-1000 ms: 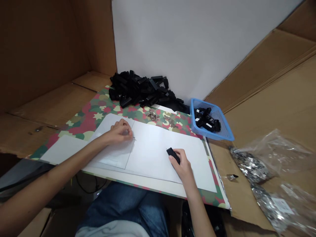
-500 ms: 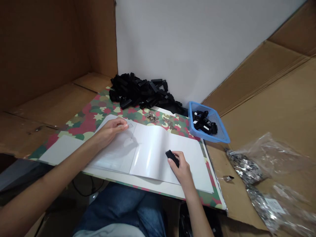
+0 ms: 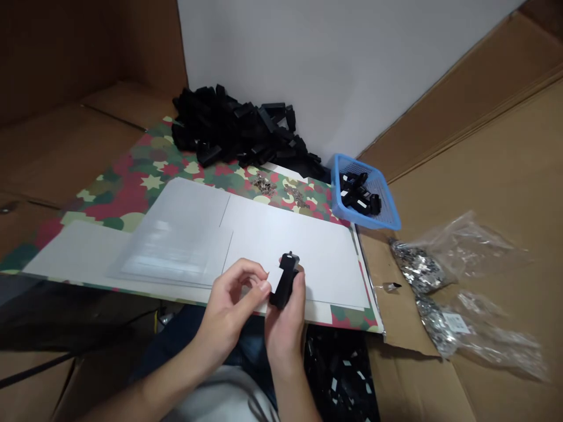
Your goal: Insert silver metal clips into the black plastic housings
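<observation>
My right hand (image 3: 285, 328) is wrapped round a small black plastic part (image 3: 287, 280), held upright above the front edge of the board. Close beside it on the left, my left hand (image 3: 240, 293) is closed in a pinch. Between its fingertips and the black part shows a small white label-like piece (image 3: 275, 278), hard to make out against the white behind. Under and behind the hands lies a large white sheet (image 3: 303, 240), with a glossy translucent sheet (image 3: 176, 228) on its left.
A heap of black parts (image 3: 237, 129) lies at the back. Small metal pieces (image 3: 264, 185) sit before it. A blue basket (image 3: 387, 205) at the right holds black parts. Bags of metal pieces (image 3: 420, 269) lie on the cardboard. Black parts with white patches (image 3: 347, 375) are below the board.
My left hand has come from the sheet's far left to the black part. My right hand has drawn that part nearer and turned it upright. The curved glossy page now lies flat.
</observation>
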Motion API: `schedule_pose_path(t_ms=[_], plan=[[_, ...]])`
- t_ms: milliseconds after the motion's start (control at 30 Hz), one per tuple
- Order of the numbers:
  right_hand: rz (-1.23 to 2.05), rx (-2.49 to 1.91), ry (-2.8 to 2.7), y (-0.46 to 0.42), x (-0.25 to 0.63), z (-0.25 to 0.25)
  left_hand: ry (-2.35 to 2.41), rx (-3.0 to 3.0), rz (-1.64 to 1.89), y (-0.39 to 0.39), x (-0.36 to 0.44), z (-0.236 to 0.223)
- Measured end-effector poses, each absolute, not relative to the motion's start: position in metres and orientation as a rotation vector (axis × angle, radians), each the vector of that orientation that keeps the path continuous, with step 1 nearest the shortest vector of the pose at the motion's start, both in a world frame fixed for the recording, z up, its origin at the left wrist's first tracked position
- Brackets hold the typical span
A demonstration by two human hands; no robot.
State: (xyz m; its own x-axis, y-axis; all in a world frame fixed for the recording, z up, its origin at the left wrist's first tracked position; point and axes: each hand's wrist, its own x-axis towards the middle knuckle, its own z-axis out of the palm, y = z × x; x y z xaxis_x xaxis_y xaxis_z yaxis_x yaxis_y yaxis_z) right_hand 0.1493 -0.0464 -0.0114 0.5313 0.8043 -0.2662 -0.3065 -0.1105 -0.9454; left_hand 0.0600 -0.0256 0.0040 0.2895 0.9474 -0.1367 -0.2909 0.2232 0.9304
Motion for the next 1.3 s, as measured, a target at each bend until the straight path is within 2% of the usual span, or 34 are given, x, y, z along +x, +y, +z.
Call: schedule_pose_path(t_ms=[833, 1033, 1133, 1300], plan=[[0.990, -1.226, -0.369, -0.052, 0.142, -0.023, 0.905, 1.074, 1.024, -0.029, 0.067, 0.006], [0.973, -1.257, -0.395, -0.053, 0.146, -0.024, 1.038, 1.465, 1.124, -0.026, 0.066, -0.001], [1.052, -1.238, -0.378, -0.054, 0.147, -0.018, 1.104, 1.745, 1.180, -0.021, 0.059, -0.005], [1.341, -1.132, -0.371, -0.058, 0.147, -0.012, 0.893, 1.756, 1.010, -0.004, 0.045, -0.004]])
